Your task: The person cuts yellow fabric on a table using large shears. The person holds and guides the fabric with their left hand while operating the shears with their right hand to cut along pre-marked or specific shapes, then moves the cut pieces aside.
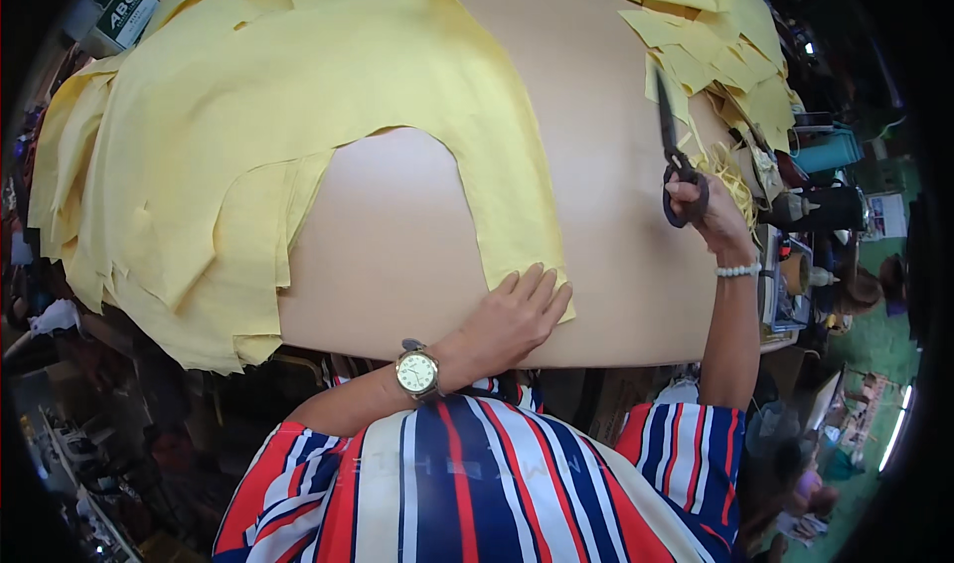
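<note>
Left hand [509,322]: yours, laid flat over the near end of the sheet's right strip, fingers slightly spread, gripping nothing.
Right hand [723,215]: yours, well to the right, fingers closed around the scissor handles.
Scissors [672,153]: one dark pair, at the right of the tan tabletop [606,185]; long axis near to far, blades pointing far, leaning slightly left.
Yellow sheet [397,71]: left and centre of the tabletop; its right strip runs near to far, narrow end toward you. Pale, smooth, with an arched cut-out opening near. Layers beneath, left: you cannot count them. Your hands hide part of the strip's end and the handles.
Yellow scraps [711,51]: heaped far right, cut off by the upper edge.
</note>
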Demonstrator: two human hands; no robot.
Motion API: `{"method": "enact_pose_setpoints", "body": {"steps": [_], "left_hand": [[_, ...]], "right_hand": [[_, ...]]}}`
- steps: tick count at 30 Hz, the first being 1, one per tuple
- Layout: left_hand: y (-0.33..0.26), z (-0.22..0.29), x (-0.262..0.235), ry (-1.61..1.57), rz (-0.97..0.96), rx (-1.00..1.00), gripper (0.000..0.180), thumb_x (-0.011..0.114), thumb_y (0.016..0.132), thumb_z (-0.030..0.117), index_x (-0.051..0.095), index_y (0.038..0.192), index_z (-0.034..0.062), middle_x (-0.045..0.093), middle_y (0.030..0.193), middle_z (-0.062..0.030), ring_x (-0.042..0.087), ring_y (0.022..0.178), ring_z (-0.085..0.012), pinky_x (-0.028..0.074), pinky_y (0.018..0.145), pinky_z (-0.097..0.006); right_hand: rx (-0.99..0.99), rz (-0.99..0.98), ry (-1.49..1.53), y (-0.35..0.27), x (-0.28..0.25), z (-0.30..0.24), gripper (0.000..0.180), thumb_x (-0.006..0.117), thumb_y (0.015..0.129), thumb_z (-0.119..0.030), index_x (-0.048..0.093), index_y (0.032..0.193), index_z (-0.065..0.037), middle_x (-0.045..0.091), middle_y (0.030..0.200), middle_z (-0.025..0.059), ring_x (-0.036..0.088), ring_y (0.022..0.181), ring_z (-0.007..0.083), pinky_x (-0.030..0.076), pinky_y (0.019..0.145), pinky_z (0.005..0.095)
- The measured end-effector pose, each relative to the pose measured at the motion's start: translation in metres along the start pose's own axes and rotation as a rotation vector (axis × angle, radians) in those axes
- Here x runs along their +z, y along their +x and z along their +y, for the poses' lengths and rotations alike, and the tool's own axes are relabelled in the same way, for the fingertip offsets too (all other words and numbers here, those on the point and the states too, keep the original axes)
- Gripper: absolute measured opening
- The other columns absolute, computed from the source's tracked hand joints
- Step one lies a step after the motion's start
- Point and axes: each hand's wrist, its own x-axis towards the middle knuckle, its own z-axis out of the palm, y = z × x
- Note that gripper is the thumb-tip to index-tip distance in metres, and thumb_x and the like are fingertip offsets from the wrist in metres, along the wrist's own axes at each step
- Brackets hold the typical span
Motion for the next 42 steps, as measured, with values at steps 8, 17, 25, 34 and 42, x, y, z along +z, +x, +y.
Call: {"method": "enact_pose_setpoints", "body": {"steps": [8, 17, 25, 34, 42], "left_hand": [[-0.006, -0.009, 0.003, -0.190, 0.079, -0.080, 0.030, 0.062, 0.071, 0.011, 0.060, 0.099, 0.0032, 0.055, 0.109, -0.0148, 0.052, 0.105, -0.0298, 0.044, 0.085, -0.037], [-0.011, -0.003, 0.008, -0.139, 0.051, -0.023, 0.032, 0.058, 0.071, 0.011, 0.061, 0.103, 0.0056, 0.055, 0.112, -0.0134, 0.049, 0.110, -0.0295, 0.040, 0.091, -0.046], [-0.013, -0.002, 0.012, -0.178, 0.094, 0.010, 0.032, 0.057, 0.072, 0.011, 0.061, 0.103, 0.0060, 0.057, 0.109, -0.0122, 0.053, 0.107, -0.0287, 0.041, 0.090, -0.046], [-0.013, -0.001, 0.007, -0.173, 0.113, 0.045, 0.031, 0.056, 0.072, 0.011, 0.061, 0.102, 0.0051, 0.057, 0.108, -0.0126, 0.053, 0.107, -0.0278, 0.042, 0.089, -0.046], [-0.012, -0.002, 0.007, -0.162, 0.118, 0.048, 0.030, 0.055, 0.073, 0.012, 0.061, 0.101, 0.0054, 0.057, 0.109, -0.0126, 0.053, 0.107, -0.0278, 0.043, 0.088, -0.045]], "right_hand": [[0.083, 0.037, 0.079, -0.124, 0.057, 0.020, 0.021, 0.064, 0.078, -0.021, 0.052, 0.072, -0.005, 0.047, 0.049, 0.0002, 0.044, 0.039, 0.0067, 0.033, 0.037, 0.0200], [0.429, -0.117, 0.225, -0.240, 0.091, 0.088, 0.025, 0.070, 0.071, -0.021, 0.052, 0.070, -0.004, 0.052, 0.058, 0.0006, 0.051, 0.048, 0.0081, 0.038, 0.044, 0.0208], [0.398, -0.222, 0.022, -0.260, 0.102, 0.084, 0.038, 0.077, 0.065, -0.031, 0.052, 0.070, -0.003, 0.049, 0.058, -0.0018, 0.044, 0.053, 0.0057, 0.035, 0.049, 0.0213], [0.340, -0.198, -0.143, -0.229, 0.116, 0.071, 0.047, 0.077, 0.064, -0.039, 0.050, 0.070, -0.001, 0.047, 0.053, 0.0016, 0.044, 0.051, 0.0079, 0.036, 0.047, 0.0242], [0.365, -0.207, -0.171, -0.224, 0.117, 0.068, 0.047, 0.075, 0.062, -0.041, 0.051, 0.073, -0.002, 0.047, 0.059, -0.0008, 0.043, 0.054, 0.0076, 0.033, 0.049, 0.0234]]}}
